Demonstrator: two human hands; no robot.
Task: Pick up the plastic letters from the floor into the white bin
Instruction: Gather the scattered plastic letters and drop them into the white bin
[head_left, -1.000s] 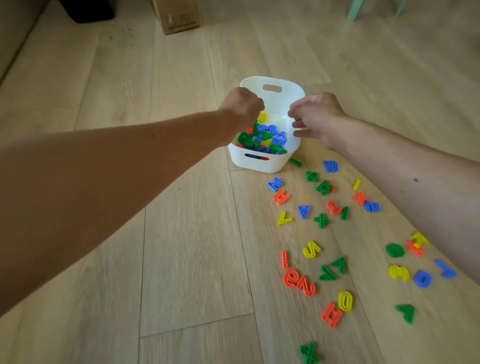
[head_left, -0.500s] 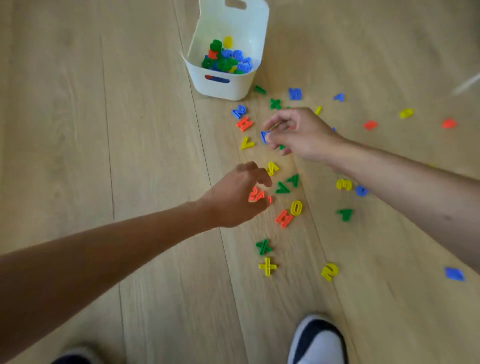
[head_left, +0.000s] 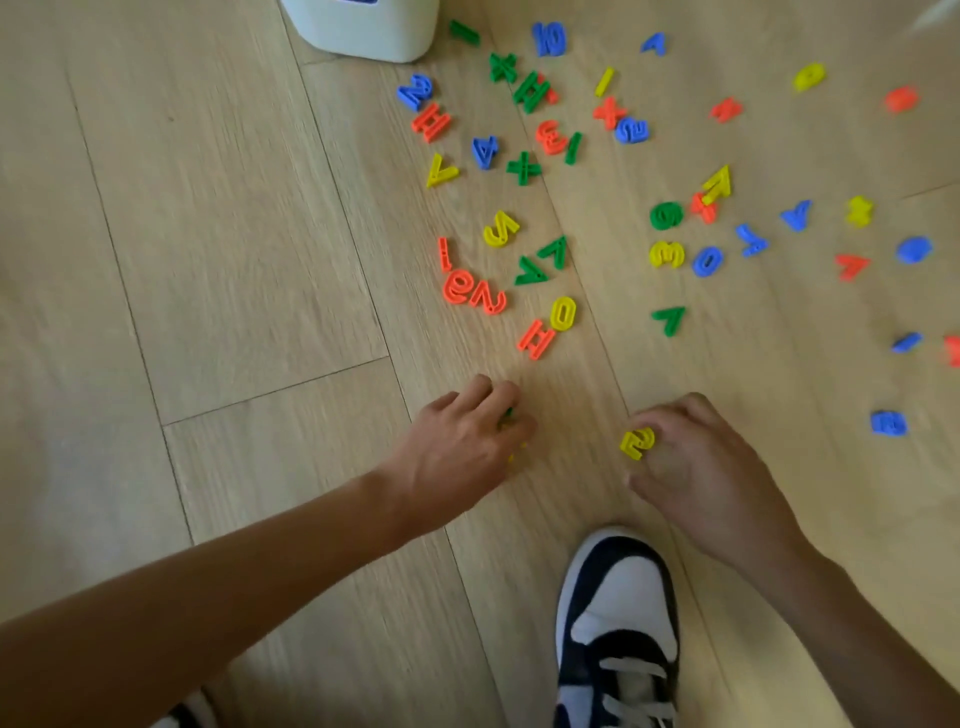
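Lower centre: right hand (head_left: 701, 462) pinches yellow 2 (head_left: 638, 442) for lifting. Left hand (head_left: 462, 447) curls over pieces (head_left: 506, 414), apparently green and yellow, mostly hidden. Other plastic letters (head_left: 536, 339) scatter toward white bin (head_left: 363, 36), top centre.

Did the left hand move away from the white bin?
Yes. The left hand was over the white bin a second ago; now it is down on the floor far from it, nearer the person than the orange H.
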